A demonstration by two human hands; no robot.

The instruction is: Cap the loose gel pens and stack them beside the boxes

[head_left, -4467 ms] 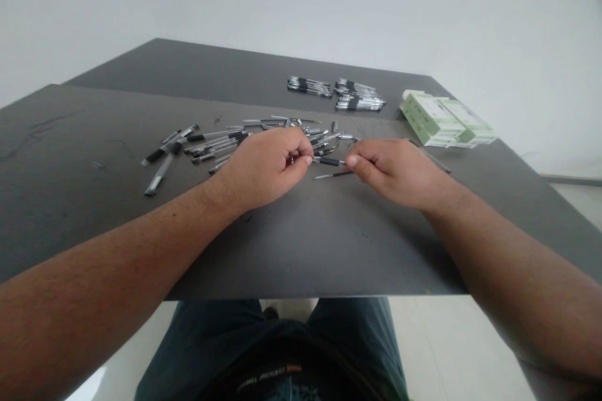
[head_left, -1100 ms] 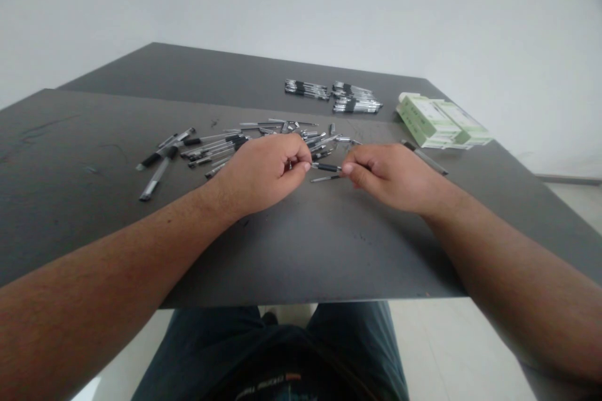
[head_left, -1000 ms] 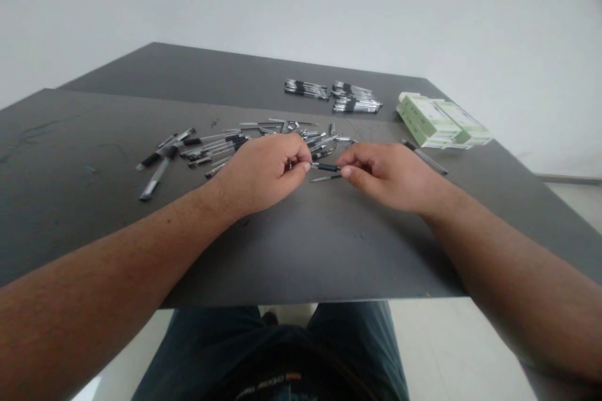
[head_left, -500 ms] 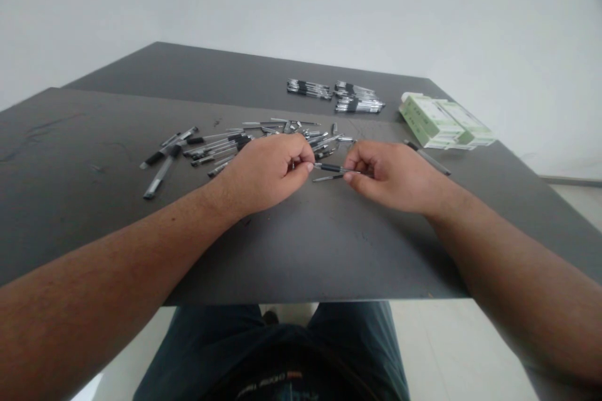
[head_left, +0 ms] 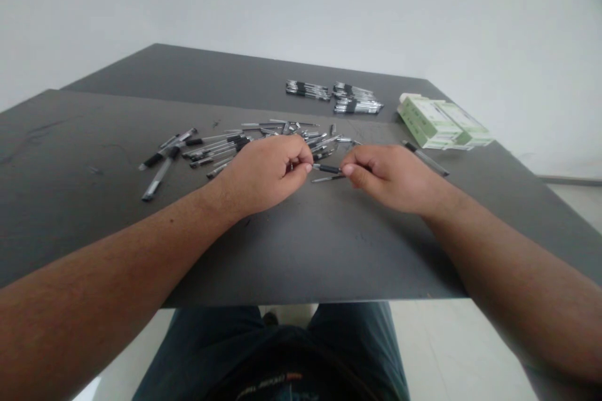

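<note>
Between my two hands a pen (head_left: 328,168) with a black grip lies level, just above the table. My left hand (head_left: 275,169) pinches its left end between thumb and forefinger. At its right end my right hand (head_left: 383,172) is closed, thumb and fingers pressed round the barrel and hiding that part. Below the pen, a thin pen refill (head_left: 327,179) rests on the table. A loose pile of pen parts (head_left: 221,149) spreads behind and to the left of my left hand, partly covered by it.
Bundled pens (head_left: 308,90) and more pens (head_left: 358,105) lie toward the back of the dark table (head_left: 301,250). Green and white boxes (head_left: 430,120) stand at the right, a single pen (head_left: 426,158) before them. Farther left, a few pens (head_left: 161,173) lie crossed.
My right hand has slid slightly left along the pen, its fingers now closed nearer the black grip. The left hand keeps its pinch almost unmoved.
</note>
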